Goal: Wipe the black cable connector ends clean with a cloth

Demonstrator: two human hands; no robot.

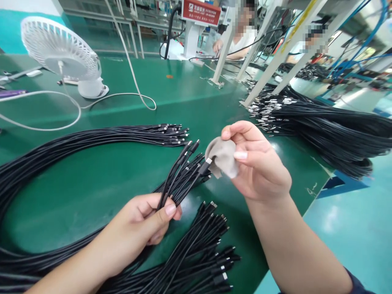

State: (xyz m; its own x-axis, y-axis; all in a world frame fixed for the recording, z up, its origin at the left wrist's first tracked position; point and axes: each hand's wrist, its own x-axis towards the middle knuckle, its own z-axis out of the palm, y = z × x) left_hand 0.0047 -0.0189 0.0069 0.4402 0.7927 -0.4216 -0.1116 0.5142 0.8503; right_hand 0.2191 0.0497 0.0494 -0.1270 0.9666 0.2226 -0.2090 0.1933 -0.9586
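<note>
My left hand [153, 220] is closed around several black USB cables [179, 179], whose connector ends fan out up and to the right. Between the thumb and fingers of my right hand [260, 163] is a small grey cloth [225, 155], folded and bent. One cable's silver connector [208, 161] lies right against the cloth's left edge; whether they touch I cannot tell. Below my hands, more black cables [196, 241] lie on the green table [131, 171] with their plugs pointing right. Another cable bundle [122, 132] curves around from the left behind my left hand.
A white fan [61, 53] with a looping white cord [131, 73] stands at the back left. Pale metal posts [260, 77] rise at the right beside a big cable bundle [321, 122]. Across the table sits a person [241, 41] near a red sign [201, 12].
</note>
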